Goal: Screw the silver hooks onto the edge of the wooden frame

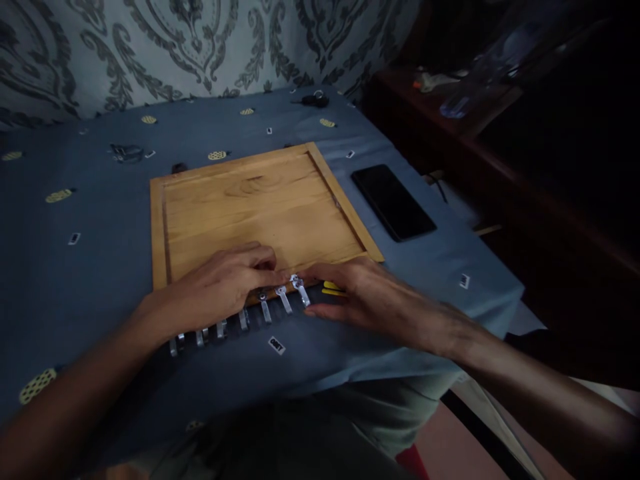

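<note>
A framed wooden board (240, 207) lies on the blue patterned cloth. Several small metal clips (265, 308) stick out in a row along its near edge. My left hand (225, 283) rests over that edge, its fingers bent together and a fingertip against the rightmost metal clip (302, 292). My right hand (350, 287) has its fingers round the same clip from the right, one fingertip at its top and another by its lower end. Something yellow (334, 289) shows beneath my right palm, partly hidden.
A black phone (394, 202) lies right of the board. Keys (315, 99) are at the cloth's far edge, and a small clear item (126, 153) lies at the back left. A dark wooden ledge (450, 127) bears a clear bottle (457, 103) at the right.
</note>
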`<state>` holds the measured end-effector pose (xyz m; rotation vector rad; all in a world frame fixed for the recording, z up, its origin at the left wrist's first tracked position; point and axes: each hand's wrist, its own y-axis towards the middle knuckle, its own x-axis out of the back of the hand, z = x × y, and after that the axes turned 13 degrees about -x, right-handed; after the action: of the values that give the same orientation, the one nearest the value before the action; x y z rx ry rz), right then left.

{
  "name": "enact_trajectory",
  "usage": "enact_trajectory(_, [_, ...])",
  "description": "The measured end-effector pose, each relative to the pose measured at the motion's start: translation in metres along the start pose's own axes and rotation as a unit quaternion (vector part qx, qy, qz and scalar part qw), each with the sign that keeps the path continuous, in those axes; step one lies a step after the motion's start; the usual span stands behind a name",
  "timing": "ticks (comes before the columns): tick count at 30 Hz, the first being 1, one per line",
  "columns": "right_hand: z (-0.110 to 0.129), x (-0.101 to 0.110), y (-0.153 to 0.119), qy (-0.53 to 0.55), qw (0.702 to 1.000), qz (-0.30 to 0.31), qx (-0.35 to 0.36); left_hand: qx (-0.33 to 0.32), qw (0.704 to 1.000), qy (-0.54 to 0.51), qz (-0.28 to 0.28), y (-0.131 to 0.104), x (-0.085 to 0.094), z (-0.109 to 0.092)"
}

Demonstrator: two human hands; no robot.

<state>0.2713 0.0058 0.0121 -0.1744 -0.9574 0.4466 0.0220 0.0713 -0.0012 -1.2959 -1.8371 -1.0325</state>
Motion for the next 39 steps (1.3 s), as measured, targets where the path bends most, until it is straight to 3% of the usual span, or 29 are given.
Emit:
enact_trajectory(12, [0.0067, 0.0032, -0.0008, -0.001, 0.999, 0.024, -0.029, -0.007, 0.999, -0.024, -0.047, -0.0028, 0.0023, 0.0022])
enact_trajectory(39, [0.0066, 0.0005, 0.0014, -0.003, 0.999, 0.007, -0.036, -0.019, 1.000, 0.000, -0.020, -0.0030, -0.0005, 0.0062])
